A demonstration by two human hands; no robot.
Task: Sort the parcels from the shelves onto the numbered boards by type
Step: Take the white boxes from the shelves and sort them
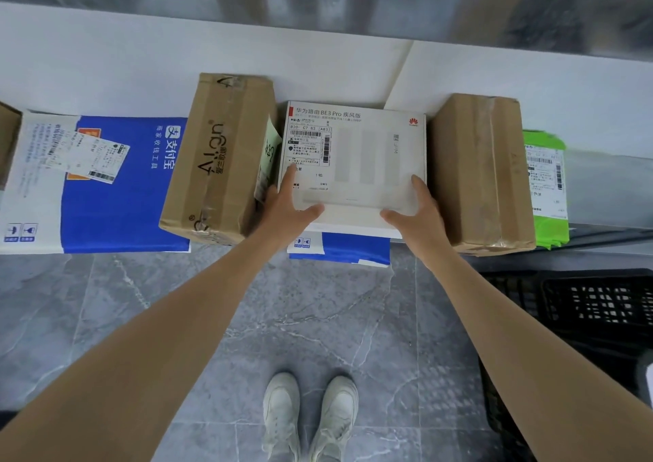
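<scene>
A long white shelf (106, 55) is carrying the parcels. A big blue and white bag (113, 196) is lying flat on its left part. Two brown boxes (219, 165) (480, 175) are standing on it, and a white box (367, 150) is sitting between them, just beside each. The white box is resting on a small blue and white bag (353, 251) that is sticking out over the shelf edge. A black crate (583, 306) is sitting on the floor at the right. A green bag (546, 186) is lying behind the right brown box. The left hand (286, 207) and right hand (420, 210) are grasping the white box at its near corners, fingers (291, 175) spread on top.
</scene>
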